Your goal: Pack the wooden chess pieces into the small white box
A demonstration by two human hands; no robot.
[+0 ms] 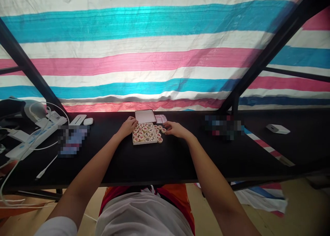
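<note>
A shallow white box (144, 143) on the black table holds several round xiangqi pieces (146, 134) with red or black characters. My left hand (129, 126) is closed at the box's upper left side, fingers bent over its edge. To the right of the box, several more pieces lie loose on the table, among them one with a red character (160, 139). My right hand (175, 130) is closed, its fingertips on a loose xiangqi piece (163, 130). The box's lid (144, 116) lies inside up just behind it.
A pink and white paper bundle (161, 119) lies behind the loose pieces. A white power strip (36, 138), cables and an earbud case (88, 121) are on the left. A white charger (278, 128) lies far right. Striped sheeting (144, 64) and black metal posts (247, 78) stand behind.
</note>
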